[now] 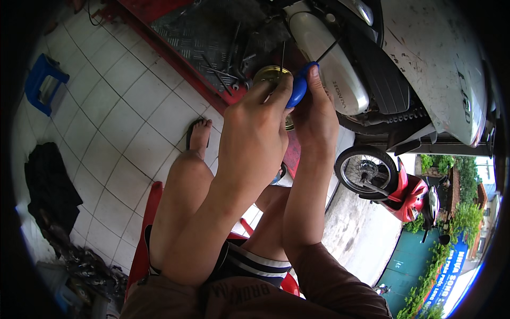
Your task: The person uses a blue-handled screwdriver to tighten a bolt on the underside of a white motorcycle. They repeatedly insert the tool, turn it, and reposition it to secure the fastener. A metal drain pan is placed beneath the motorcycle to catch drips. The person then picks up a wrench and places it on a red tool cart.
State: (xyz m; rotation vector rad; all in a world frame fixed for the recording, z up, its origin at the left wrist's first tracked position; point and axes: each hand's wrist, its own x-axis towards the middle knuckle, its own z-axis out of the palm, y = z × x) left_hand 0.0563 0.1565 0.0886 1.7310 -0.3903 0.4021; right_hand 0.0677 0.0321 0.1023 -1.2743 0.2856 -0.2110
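Note:
Both my hands are raised in front of me, close together, beside the silver cover of a motorbike (329, 66). My right hand (317, 114) is closed round a blue-handled tool (298, 92) with a dark, thin shaft pointing up and right; its thumb presses on the blue part. My left hand (257, 114) is closed with its fingertips against the blue handle, and a thin metal rod (282, 56) stands up from it. Whether the rod and the blue tool are joined is hidden. Behind the fingers shows the rim of a round gold-coloured tin (263, 73).
Wrenches (234, 84) lie on the red-edged metal platform (183, 32) below the motorbike. A blue plastic stool (47, 83) and dark cloth (50, 181) are on the tiled floor at left. Outside at right stands a red motorbike (406, 196).

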